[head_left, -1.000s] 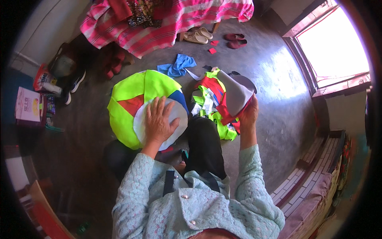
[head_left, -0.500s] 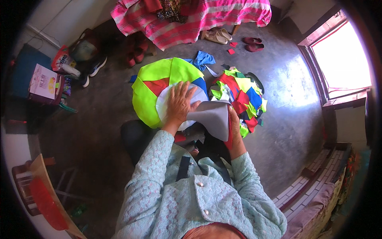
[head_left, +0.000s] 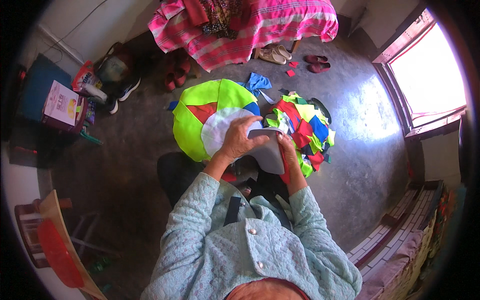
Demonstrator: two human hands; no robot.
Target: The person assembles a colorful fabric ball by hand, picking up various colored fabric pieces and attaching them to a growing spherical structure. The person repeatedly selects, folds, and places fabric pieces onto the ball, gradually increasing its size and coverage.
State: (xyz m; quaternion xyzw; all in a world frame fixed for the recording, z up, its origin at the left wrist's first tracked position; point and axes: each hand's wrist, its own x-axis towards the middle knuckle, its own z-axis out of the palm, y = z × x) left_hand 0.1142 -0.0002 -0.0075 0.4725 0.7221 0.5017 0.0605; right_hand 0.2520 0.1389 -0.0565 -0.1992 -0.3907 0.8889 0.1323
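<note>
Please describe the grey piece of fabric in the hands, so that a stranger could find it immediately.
Find the round patchwork of yellow-green, red and white on the dark floor. At its right edge, both hands hold the grey piece. It is the only plain grey cloth, unlike the bright scrap pile beside it.

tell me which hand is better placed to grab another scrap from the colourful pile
Right, probably. The right hand sits at the grey piece's edge, right beside the scrap pile. The left hand lies flat across the grey piece, on the side of the round patchwork.
</note>
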